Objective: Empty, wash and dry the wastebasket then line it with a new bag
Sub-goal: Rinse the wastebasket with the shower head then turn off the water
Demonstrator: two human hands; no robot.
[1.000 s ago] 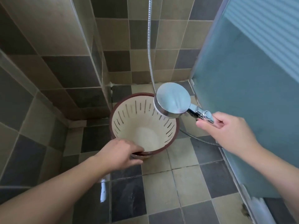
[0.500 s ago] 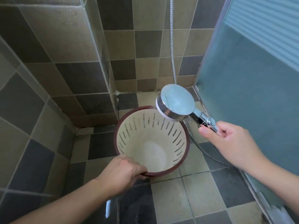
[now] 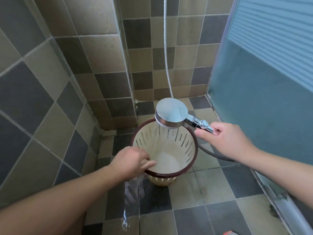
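Observation:
A cream slotted wastebasket [image 3: 183, 146] with a dark red rim stands upright on the tiled shower floor, with no bag or rubbish in it. My left hand [image 3: 131, 161] grips its near-left rim, fingers reaching inside. My right hand [image 3: 225, 141] holds the chrome handle of a shower head [image 3: 171, 112], which hovers face down over the basket's far rim. Thin streams of water fall from the shower head into the basket.
Tiled walls close in on the left and behind. A frosted glass door [image 3: 264, 92] stands on the right with its metal track [image 3: 277, 197] along the floor. The shower hose [image 3: 166, 56] hangs from above and loops behind the basket. Wet floor tiles [image 3: 155, 199] lie in front.
Water now runs from the shower head into the basket; earlier it was dry. My view has shifted so the basket sits further right and lower. My left fingers have moved further over the rim.

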